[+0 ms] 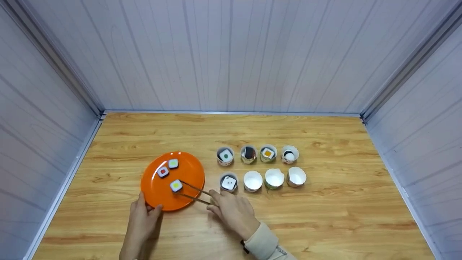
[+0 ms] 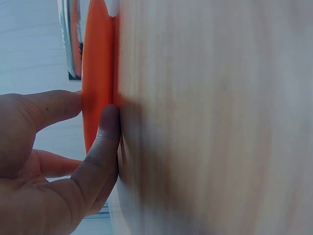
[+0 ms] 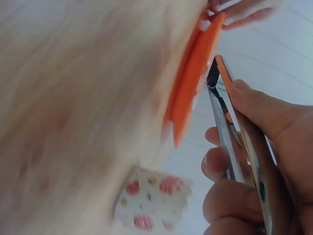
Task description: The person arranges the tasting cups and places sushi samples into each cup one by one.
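My left hand (image 1: 141, 219) holds the near-left rim of a round orange plate (image 1: 191, 169), its fingers on either side of the edge in the left wrist view. My right hand (image 1: 234, 209) grips slim metal tongs (image 3: 227, 139). Between the tong tips is a toy-like sushi piece (image 1: 176, 185) with a yellow centre, a white ring and a dark side. It overlaps the plate in the head view. Farther back on the plate lie a red-centred sushi piece (image 1: 163, 172) and a green-centred sushi piece (image 1: 173, 163).
Right of the plate stand two rows of paper cups. Sushi pieces sit in the back-row cups, among them one with an orange centre (image 1: 268, 153), and in the front-left cup (image 1: 229, 182). White insides show in the other front cups (image 1: 253, 181). Panel walls (image 1: 231, 72) enclose the table.
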Tool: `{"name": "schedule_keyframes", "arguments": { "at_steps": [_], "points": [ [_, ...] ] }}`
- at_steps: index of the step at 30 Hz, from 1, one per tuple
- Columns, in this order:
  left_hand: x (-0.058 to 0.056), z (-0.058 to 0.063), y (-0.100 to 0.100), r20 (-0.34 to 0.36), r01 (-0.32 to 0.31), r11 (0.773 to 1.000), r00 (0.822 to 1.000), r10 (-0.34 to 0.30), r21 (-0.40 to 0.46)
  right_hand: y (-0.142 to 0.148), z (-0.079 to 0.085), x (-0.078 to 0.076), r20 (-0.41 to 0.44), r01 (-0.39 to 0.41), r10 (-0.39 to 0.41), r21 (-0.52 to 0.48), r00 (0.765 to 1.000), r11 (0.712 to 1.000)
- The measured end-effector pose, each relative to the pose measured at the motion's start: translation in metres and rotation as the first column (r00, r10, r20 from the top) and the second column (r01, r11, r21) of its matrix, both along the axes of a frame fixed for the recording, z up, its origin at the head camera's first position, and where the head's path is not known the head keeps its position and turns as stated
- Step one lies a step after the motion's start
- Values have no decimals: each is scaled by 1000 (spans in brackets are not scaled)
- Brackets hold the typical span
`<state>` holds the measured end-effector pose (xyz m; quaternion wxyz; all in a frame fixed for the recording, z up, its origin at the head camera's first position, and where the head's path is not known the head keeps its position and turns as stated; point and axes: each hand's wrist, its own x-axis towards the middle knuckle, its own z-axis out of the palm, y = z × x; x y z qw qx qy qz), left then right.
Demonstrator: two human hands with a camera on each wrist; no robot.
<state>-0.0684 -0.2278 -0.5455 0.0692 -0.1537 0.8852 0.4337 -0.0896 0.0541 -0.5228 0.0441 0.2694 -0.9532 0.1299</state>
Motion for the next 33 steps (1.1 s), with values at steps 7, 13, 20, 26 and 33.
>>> {"name": "schedule_keyframes", "arguments": {
  "at_steps": [7,13,20,26,33],
  "points": [
    [1,-1,-2,-58,15,1000,998,-16,-9,37,11,10,-70,8,-12,-62,997,998],
    [2,0,-2,-23,16,1000,1000,-16,-3,78,20,22,-91,39,-50,-119,995,992],
    [1,2,-1,37,-1,1000,999,1,11,129,32,31,-62,189,-194,-88,979,978],
    [2,3,0,32,1,1000,999,-1,11,164,35,33,-10,306,-308,-63,951,950],
    [1,3,1,17,0,1000,1000,0,3,176,27,34,-44,327,-329,-36,943,944]
  ]
}}
